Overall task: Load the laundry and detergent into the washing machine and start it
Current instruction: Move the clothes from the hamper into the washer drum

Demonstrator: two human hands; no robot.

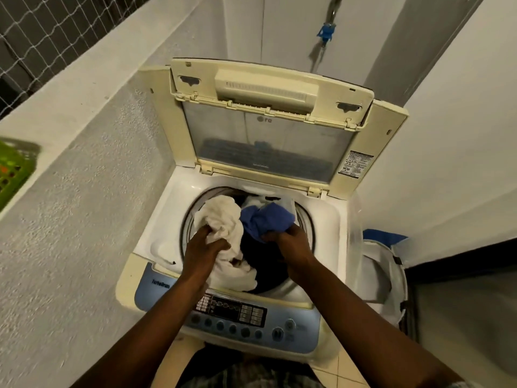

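A top-loading washing machine [156, 239] stands before me with its lid [268, 135] folded up at the back. Both my hands reach into the drum opening. My left hand [204, 247] grips a white cloth [223, 219] that spills over the drum's front rim. My right hand [291, 245] holds a blue garment [265, 219] just above the drum. Dark laundry [263, 264] lies underneath in the drum. The blue control panel [240, 317] with buttons runs along the machine's front edge, below my forearms.
A rough white wall [84, 219] closes in on the left, with a green basket [14, 169] on its ledge. A white mesh laundry bag [383, 278] stands right of the machine. A blue tap [326, 30] hangs on the back wall.
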